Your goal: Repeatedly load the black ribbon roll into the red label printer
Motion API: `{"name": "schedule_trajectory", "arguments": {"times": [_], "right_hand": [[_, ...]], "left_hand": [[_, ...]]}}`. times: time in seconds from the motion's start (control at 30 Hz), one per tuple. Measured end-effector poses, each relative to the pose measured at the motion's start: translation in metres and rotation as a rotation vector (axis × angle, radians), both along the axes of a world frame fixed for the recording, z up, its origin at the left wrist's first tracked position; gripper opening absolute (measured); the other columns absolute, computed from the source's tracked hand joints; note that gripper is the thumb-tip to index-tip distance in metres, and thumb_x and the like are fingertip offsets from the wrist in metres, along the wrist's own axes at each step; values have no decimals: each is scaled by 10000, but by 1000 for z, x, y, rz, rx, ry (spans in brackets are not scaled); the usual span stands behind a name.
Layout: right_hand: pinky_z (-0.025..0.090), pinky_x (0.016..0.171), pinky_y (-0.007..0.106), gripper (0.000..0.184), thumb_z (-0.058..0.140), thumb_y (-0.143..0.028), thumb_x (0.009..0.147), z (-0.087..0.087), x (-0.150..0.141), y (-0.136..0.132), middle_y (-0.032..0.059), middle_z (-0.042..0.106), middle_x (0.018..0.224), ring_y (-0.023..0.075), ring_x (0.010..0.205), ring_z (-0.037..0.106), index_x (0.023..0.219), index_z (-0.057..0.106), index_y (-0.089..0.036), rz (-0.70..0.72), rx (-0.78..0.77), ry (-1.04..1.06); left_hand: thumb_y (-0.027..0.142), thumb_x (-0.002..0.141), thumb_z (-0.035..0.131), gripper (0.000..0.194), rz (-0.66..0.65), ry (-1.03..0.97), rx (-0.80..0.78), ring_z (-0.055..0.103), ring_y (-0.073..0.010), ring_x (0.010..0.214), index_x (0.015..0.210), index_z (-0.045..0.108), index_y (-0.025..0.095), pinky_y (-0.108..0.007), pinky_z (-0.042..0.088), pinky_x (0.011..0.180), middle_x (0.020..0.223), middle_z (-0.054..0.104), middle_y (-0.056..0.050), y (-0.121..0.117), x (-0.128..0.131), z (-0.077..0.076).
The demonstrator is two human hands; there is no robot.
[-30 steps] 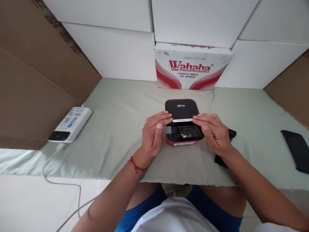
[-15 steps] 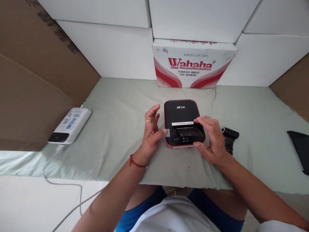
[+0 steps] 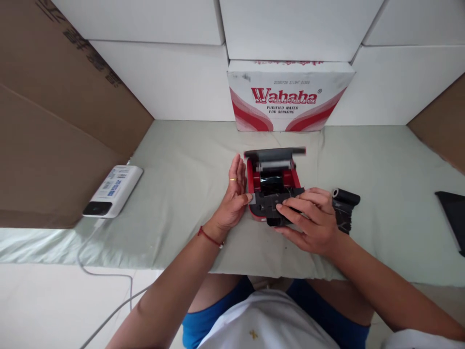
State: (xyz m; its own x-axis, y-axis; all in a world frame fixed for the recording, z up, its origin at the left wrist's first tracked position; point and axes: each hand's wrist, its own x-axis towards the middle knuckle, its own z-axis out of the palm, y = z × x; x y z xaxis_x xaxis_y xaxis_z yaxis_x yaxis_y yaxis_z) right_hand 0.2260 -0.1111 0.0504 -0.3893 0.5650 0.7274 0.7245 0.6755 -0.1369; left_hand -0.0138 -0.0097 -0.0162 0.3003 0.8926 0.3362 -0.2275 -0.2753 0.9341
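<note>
The right hand [image 3: 308, 220] hid the near right corner of the red-and-black printer [image 3: 258, 211]; its lid [image 3: 275, 154] was blurred. Rightmost, 1 black panel [image 3: 451, 219] was cut off.

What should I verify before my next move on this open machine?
1. Lid up: ok, raised at the back of the machine.
2. Inner roll firmly seated: cannot tell, though it is in view.
3. Left hand in contact: ok, thumb at the grey tab.
4. Right hand has a grip: ok, on the black piece at the front.
5. Black piece free of the machine: cannot tell.
6. Loose roll apart from the machine: ok, on the cloth to its right.
</note>
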Motion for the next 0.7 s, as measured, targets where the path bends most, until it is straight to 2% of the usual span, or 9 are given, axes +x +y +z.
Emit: {"name": "schedule_trajectory", "arguments": {"times": [0.1, 0.2, 0.3, 0.4, 0.47, 0.53, 0.57, 0.63, 0.7], "right_hand": [[564, 986, 499, 445, 774, -327, 1004, 5, 1, 1, 52, 853, 1181, 282, 1073, 694, 1445, 720, -301, 46, -4, -7], [583, 900, 461, 324, 717, -234, 1013, 19, 1, 6, 59, 857, 1158, 261, 1028, 725, 1328, 775, -281, 83, -39, 28], [592, 861, 436, 213, 670, -243, 1050, 41, 1, 19, 48, 862, 1122, 234, 952, 769, 1173, 834, -304, 2, -158, 87], [609, 827, 399, 227, 635, -328, 1085, 67, -2, 40, 43, 864, 1043, 228, 905, 792, 1074, 858, -290, -112, -350, 170], [598, 761, 370, 226, 657, -364, 1074, 84, -5, 55, 16, 841, 900, 213, 796, 770, 1039, 866, -284, -171, -415, 220], [571, 689, 348, 218, 678, -379, 1064, 99, -10, 65, -12, 777, 748, 189, 666, 710, 1037, 872, -283, -207, -409, 275], [556, 659, 339, 218, 683, -387, 1066, 106, -12, 68, -22, 742, 698, 179, 619, 680, 1049, 874, -284, -209, -383, 308], [519, 596, 322, 213, 703, -411, 1066, 119, -14, 68, -36, 688, 646, 164, 561, 634, 1056, 874, -284, -187, -284, 397], [479, 566, 313, 203, 728, -446, 1062, 130, -7, 62, -35, 680, 671, 160, 572, 623, 1060, 864, -294, -149, -212, 503]], "left_hand": [[637, 854, 862, 1104, -97, -54, -81, 147, -305, 1806, 1754, 235, 506, -535, 256, 1459, 1917, 217, 6, 0, 1, 1], [627, 844, 866, 1063, -106, -116, -105, 165, -300, 1801, 1734, 300, 493, -506, 219, 1469, 1906, 247, 10, -2, 4, 5], [652, 862, 842, 997, -68, -140, -140, 211, -313, 1789, 1710, 342, 491, -516, 280, 1448, 1896, 270, -1, -2, 9, 7], [678, 954, 737, 771, 23, -180, -210, 366, -317, 1724, 1628, 447, 444, -535, 388, 1387, 1826, 391, -54, 0, 12, 8], [627, 982, 711, 565, 142, -226, -259, 537, -300, 1583, 1460, 582, 354, -502, 505, 1280, 1679, 540, -100, 2, 13, 8], [477, 964, 719, 309, 304, -262, -281, 689, -229, 1298, 1184, 656, 269, -391, 605, 1080, 1417, 670, -94, 4, 14, 9], [388, 937, 707, 194, 374, -272, -281, 712, -178, 1112, 1049, 644, 243, -323, 612, 952, 1262, 697, -71, 4, 13, 9], [259, 864, 654, 85, 439, -273, -273, 634, -105, 792, 871, 578, 221, -234, 536, 723, 1008, 675, -19, 4, 13, 11], [202, 779, 614, 82, 409, -253, -268, 520, -81, 625, 783, 533, 218, -215, 421, 588, 848, 627, 12, 3, 13, 13]]}}
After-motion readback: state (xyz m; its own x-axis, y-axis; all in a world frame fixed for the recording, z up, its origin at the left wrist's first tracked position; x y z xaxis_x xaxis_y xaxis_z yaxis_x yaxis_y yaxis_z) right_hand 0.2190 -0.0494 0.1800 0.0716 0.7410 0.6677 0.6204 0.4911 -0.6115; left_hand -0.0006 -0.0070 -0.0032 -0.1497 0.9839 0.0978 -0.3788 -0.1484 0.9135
